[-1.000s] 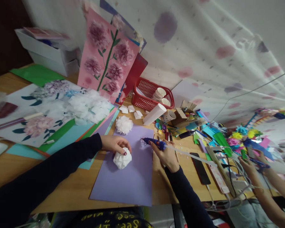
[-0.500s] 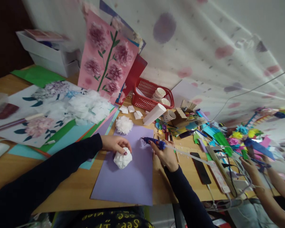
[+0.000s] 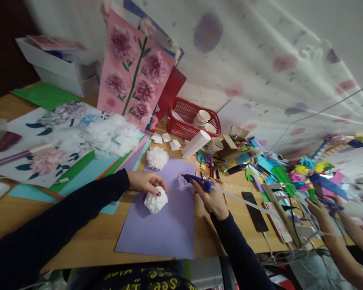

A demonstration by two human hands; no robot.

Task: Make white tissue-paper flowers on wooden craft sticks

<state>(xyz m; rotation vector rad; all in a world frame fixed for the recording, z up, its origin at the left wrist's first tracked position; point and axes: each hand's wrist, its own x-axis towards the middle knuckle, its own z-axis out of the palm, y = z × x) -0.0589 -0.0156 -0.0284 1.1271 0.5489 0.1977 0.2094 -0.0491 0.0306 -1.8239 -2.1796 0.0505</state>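
Between the thumb and fingers of my left hand [image 3: 147, 183] is a white paper flower [image 3: 156, 201], gripped over the purple sheet [image 3: 157, 237]. My right hand [image 3: 213, 199] is closed round a blue glue gun [image 3: 198, 182], its nozzle pointing left above the sheet's right side. A long translucent glue stick [image 3: 238, 197] sticks out of the gun's back end. At the top edge of the sheet lies a second white paper flower [image 3: 157, 158], fluffier than the first. Some of my left fingers are hidden behind the held flower.
A white paper roll [image 3: 196, 143] and a red basket [image 3: 194, 117] with paper cups stand behind the sheet. White tissue flowers [image 3: 109, 135] lie at left. On the right are a phone [image 3: 255, 211], a power strip [image 3: 286, 213] with cables, and another person's hands [image 3: 323, 209].
The view has shifted very slightly. Both hands keep nearly the same place, with the flower and the glue gun still held.
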